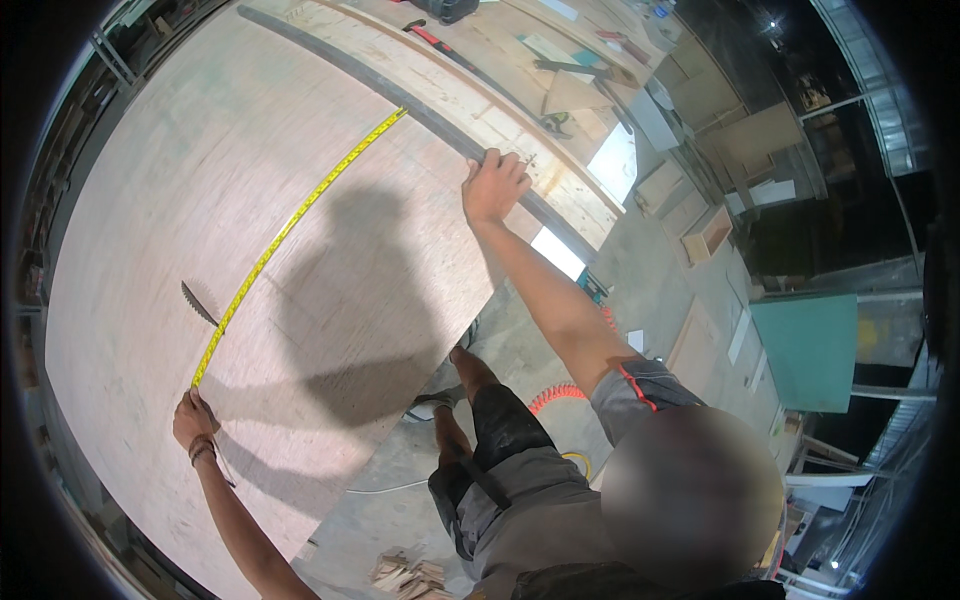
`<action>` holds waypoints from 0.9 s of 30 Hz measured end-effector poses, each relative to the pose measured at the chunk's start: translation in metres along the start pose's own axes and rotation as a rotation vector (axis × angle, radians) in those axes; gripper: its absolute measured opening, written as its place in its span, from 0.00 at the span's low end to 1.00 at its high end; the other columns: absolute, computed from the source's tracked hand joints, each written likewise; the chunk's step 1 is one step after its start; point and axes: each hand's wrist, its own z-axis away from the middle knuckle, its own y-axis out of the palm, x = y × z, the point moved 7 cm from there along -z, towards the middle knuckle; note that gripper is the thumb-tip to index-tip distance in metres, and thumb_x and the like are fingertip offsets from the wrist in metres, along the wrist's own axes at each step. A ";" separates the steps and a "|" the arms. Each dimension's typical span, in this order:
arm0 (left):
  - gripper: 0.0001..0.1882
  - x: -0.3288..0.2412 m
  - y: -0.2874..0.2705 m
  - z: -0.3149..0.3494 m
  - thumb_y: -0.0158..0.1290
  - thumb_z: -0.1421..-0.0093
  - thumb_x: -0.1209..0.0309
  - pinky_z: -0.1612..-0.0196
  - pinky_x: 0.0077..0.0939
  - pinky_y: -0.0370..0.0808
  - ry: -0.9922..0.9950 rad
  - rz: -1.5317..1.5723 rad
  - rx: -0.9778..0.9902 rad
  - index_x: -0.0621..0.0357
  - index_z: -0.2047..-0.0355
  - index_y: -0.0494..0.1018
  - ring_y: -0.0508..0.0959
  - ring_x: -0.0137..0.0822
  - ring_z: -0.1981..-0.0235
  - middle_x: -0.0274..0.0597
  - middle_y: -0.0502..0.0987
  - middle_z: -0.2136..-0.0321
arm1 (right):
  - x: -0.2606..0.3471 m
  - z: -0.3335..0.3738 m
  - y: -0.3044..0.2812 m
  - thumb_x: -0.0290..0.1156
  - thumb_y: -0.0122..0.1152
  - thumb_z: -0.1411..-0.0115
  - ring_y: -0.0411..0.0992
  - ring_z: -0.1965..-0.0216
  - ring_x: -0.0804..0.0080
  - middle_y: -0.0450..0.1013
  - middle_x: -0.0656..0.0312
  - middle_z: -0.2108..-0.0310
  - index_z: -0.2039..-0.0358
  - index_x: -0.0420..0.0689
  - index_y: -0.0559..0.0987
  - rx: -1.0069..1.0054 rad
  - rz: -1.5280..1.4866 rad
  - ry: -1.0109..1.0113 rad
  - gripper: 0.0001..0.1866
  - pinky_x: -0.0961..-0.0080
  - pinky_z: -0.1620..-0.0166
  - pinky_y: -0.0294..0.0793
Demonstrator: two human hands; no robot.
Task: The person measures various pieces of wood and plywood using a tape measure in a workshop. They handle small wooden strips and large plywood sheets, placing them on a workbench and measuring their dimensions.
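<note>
A yellow tape measure [272, 244] stretches across a wide plywood surface [150, 200]. Its far end meets the edge of a long dark grey bar [345, 70]. My left hand [192, 420] is closed around the near end of the tape, low on the left. Between the hand and the bar, the tape passes beside a dark toothed saw blade [198, 303] that sticks up from the plywood. On the right, my right hand [495, 187] grips the grey bar, fingers bent over its top. Whatever lies inside my left palm is hidden.
Beyond the bar runs a pale wooden board [480, 120]. Behind it, wood offcuts and hand tools [555, 122] lie on a bench. An orange coiled hose [555, 397] and scrap wood strips [410, 577] are on the floor. A green panel [806, 352] stands far right.
</note>
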 end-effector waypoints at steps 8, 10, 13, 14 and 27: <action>0.23 -0.008 -0.007 0.001 0.38 0.31 0.49 0.65 0.47 0.78 -0.027 0.033 0.024 0.49 0.57 0.78 0.81 0.53 0.65 0.50 0.81 0.67 | -0.004 0.002 0.003 0.41 0.64 0.43 0.63 0.55 0.56 0.66 0.55 0.61 0.62 0.46 0.74 -0.041 0.050 -0.024 0.15 0.56 0.51 0.57; 0.24 -0.008 -0.010 0.001 0.37 0.31 0.49 0.65 0.48 0.78 -0.012 0.028 -0.013 0.49 0.57 0.78 0.81 0.53 0.65 0.49 0.81 0.67 | -0.004 0.001 0.003 0.42 0.64 0.43 0.64 0.54 0.56 0.66 0.55 0.61 0.62 0.47 0.74 -0.041 0.051 -0.019 0.15 0.55 0.51 0.58; 0.25 -0.007 -0.005 0.001 0.36 0.31 0.48 0.65 0.48 0.78 -0.008 0.016 -0.023 0.50 0.59 0.78 0.81 0.53 0.66 0.49 0.81 0.67 | 0.000 0.002 0.002 0.42 0.64 0.43 0.64 0.54 0.58 0.66 0.55 0.60 0.60 0.46 0.74 -0.020 0.087 -0.012 0.16 0.56 0.50 0.59; 0.26 -0.007 -0.004 0.001 0.35 0.31 0.47 0.65 0.48 0.78 -0.012 0.000 -0.012 0.50 0.59 0.78 0.81 0.53 0.66 0.49 0.81 0.67 | 0.001 0.002 0.002 0.42 0.64 0.43 0.64 0.53 0.57 0.67 0.55 0.59 0.60 0.47 0.74 -0.019 0.095 -0.016 0.17 0.56 0.49 0.59; 0.24 -0.015 -0.021 0.005 0.37 0.32 0.49 0.57 0.47 0.77 -0.110 0.043 0.098 0.47 0.59 0.79 0.81 0.51 0.60 0.48 0.82 0.64 | -0.001 0.013 0.010 0.50 0.59 0.40 0.65 0.50 0.54 0.68 0.52 0.56 0.57 0.48 0.74 -0.011 0.271 -0.045 0.20 0.50 0.52 0.62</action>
